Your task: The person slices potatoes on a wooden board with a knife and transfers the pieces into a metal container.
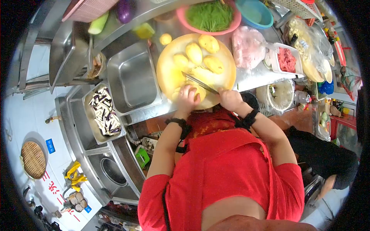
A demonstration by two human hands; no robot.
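A round cutting board (228,79) lies on the metal counter. My right hand (231,101) grips a kitchen knife (202,84) by its handle, the blade slanting up and left across the board. Just below the blade, my left hand (187,98) presses its curled fingers on a peeled potato (200,92), which is partly hidden by the hand and knife. Thin potato pieces (198,72) lie beyond the blade. Several whole peeled potatoes (194,53) sit on the far half of the board. One small potato (165,39) rests at its upper-left edge.
Left of the board is a deep metal pan (133,77), with a tray of cut eggplant (105,111) beyond it. A pink basin of green shreds (210,17) and a blue basin (255,13) stand behind. Right are a plastic bag (248,47) and red meat (286,60). Another person (323,158) is at right.
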